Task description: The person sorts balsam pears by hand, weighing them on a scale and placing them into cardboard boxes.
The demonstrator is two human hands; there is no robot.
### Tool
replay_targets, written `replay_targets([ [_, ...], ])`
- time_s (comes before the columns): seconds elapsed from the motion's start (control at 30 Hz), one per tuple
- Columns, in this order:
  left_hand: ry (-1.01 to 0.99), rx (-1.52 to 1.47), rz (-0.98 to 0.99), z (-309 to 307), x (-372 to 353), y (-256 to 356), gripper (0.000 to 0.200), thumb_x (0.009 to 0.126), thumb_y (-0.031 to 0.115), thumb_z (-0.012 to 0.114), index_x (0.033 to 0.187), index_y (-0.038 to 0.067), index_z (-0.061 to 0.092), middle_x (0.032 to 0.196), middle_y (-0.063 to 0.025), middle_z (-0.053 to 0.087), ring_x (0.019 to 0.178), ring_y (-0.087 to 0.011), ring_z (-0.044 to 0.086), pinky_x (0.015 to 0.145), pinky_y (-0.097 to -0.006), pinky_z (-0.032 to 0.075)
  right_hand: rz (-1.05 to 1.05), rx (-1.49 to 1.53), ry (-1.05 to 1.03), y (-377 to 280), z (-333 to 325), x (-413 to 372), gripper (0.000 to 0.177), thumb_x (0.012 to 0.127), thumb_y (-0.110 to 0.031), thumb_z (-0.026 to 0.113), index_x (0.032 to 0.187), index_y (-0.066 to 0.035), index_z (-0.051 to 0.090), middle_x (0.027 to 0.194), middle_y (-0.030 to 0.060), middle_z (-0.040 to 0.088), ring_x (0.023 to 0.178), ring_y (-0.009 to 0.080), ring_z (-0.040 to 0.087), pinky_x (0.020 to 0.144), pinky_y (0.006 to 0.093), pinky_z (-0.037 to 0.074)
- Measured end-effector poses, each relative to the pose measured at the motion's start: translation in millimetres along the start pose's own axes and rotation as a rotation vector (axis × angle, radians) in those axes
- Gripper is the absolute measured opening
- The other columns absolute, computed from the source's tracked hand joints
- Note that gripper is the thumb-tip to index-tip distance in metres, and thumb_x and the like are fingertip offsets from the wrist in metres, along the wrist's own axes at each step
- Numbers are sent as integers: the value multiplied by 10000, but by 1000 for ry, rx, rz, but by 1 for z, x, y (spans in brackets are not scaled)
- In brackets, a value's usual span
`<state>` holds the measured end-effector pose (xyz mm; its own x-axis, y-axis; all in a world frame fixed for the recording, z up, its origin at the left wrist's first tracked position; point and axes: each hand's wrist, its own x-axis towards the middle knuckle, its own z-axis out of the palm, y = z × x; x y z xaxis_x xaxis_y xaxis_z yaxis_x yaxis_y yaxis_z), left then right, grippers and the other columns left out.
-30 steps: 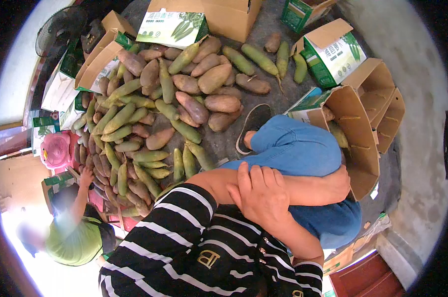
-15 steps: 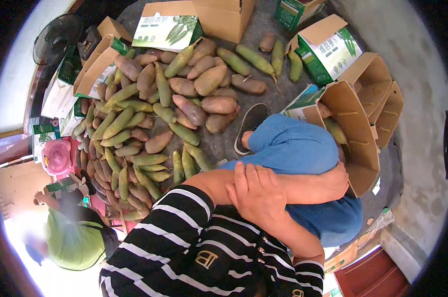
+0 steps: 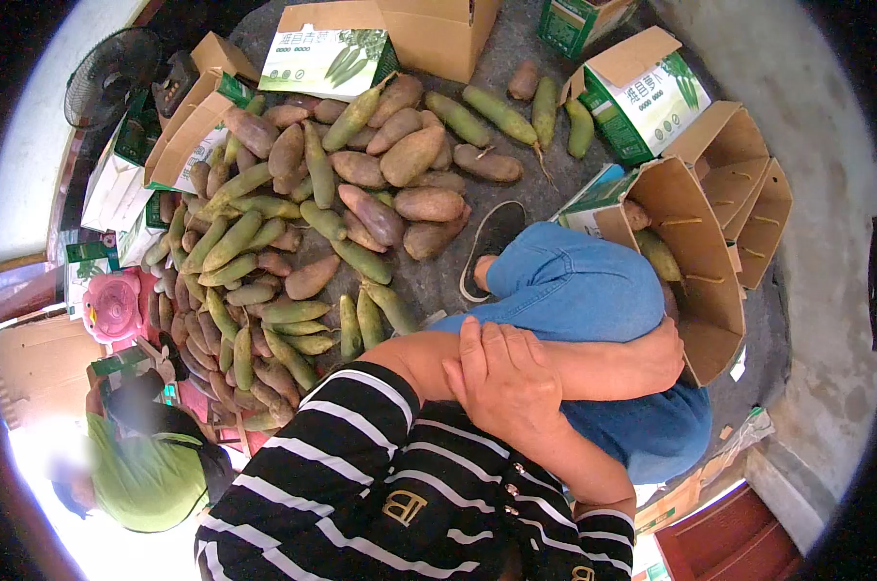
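Observation:
My right hand [image 3: 506, 373] is closed around my left forearm, its fingers wrapped over the top. My left arm lies across my bent knee in blue jeans [image 3: 593, 281]. My left hand [image 3: 659, 353] is curled in at the side of the leg; its fingertips and anything inside them are hidden. An open cardboard box [image 3: 705, 261] stands just beyond that hand, with a green radish [image 3: 659, 255] and a reddish-brown root inside. In front of my legs lies a large heap of long green radishes [image 3: 230, 242] and thick reddish-brown roots [image 3: 411, 157].
Printed white-and-green boxes [image 3: 642, 107] and an open brown box [image 3: 429, 34] stand behind the heap. A black fan [image 3: 112, 77] and a pink stool-like object [image 3: 111, 306] are on the left. A person in a green shirt [image 3: 153, 479] sits at lower left. A grey wall [image 3: 826, 387] borders the right.
The person in the green shirt has shifted, and the arm once stretched out on the left has drawn in. My hands and the roots stay as they were.

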<state>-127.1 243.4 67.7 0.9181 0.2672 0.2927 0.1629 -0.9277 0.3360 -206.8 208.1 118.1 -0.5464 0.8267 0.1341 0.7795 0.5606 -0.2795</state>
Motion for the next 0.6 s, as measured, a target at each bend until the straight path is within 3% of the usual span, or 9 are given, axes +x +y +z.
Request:
replay_targets([
  [0.23,-22,49,-6,-3,3,-3,211,740,161,501,877,29,593,927,-103,556,846,-247,553,718,-389,428,-27,76,-119,7,-1,-6,471,803,-364,558,1052,36,556,927,151,574,879,280,554,796,379,437],
  [0.4,-123,167,-48,-19,3,-14,207,740,163,505,870,27,592,918,-106,556,831,-250,559,707,-388,433,-33,-12,86,22,-8,-20,528,814,-425,525,1060,41,552,939,150,563,908,275,538,865,387,403],
  [0.5,-161,195,-64,-35,5,-15,212,740,179,516,912,64,567,859,-81,547,788,-200,564,660,-343,434,-11,-55,146,39,-17,-32,549,785,-445,538,1045,38,561,995,154,563,955,275,523,889,411,388],
  [0.6,-76,207,-104,-19,5,-15,221,776,194,528,956,70,561,851,-99,559,795,-245,568,671,-399,445,53,-2,221,63,-24,-42,543,749,-437,561,1065,5,561,1111,152,557,1033,289,500,909,461,372],
])
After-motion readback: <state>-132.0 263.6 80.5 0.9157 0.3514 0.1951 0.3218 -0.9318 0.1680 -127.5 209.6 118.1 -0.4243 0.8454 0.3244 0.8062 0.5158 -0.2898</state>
